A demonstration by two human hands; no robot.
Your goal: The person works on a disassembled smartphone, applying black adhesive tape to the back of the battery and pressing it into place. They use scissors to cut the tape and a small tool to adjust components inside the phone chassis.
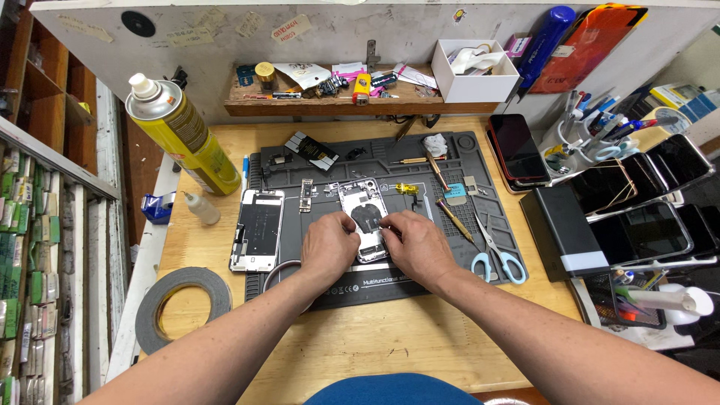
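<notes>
An opened phone housing (362, 210), silver with a dark coil inside, lies on the dark grey repair mat (420, 277). My left hand (328, 246) grips its lower left side, and my right hand (417, 246) grips its lower right side, fingers curled over the bottom edge. The lower part of the housing is hidden under both hands. A detached phone screen (257, 229) lies face down just left of my left hand. A small circuit board (306, 194) rests above it on the mat.
Blue-handled scissors (491, 251), screwdrivers (454, 220) and a yellow part (406, 189) lie on the mat's right half. A yellow spray can (180, 135) and small bottle (201, 208) stand at left, a tape roll (182, 304) front left. Phones (517, 148) and a black box (562, 229) crowd the right.
</notes>
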